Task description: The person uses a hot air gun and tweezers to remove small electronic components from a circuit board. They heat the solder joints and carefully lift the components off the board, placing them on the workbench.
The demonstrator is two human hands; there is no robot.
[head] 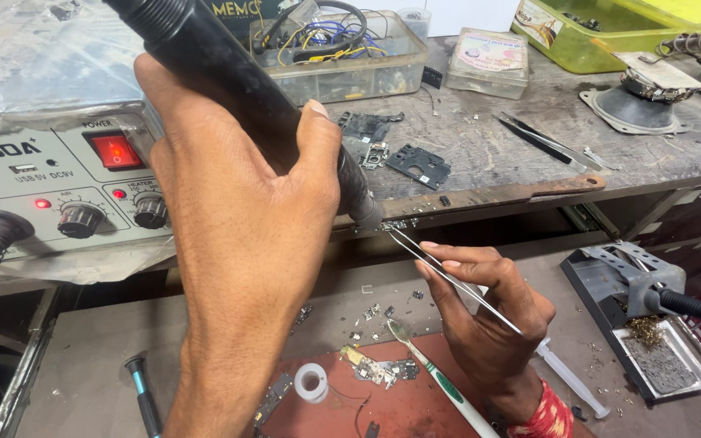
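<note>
Up at the shelf edge, the left hand point(245, 203) grips the black hot-air wand point(269, 113). Right hand point(488, 312) pinches slim steel tweezers point(448, 277) mid-shaft, tips meeting a tiny, seemingly fragile circuit piece point(391, 225) below the nozzle.

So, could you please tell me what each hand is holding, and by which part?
The left hand grips the black hot-air handpiece around its barrel; the right hand pinches the metal tweezers along their arms.

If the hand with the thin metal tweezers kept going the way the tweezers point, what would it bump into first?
The right hand aims its tweezers up and left. First in that line is the tip of the black hot-air tool held by the left hand, at the shelf edge. They look almost touching already; depth is hard to judge.
</note>
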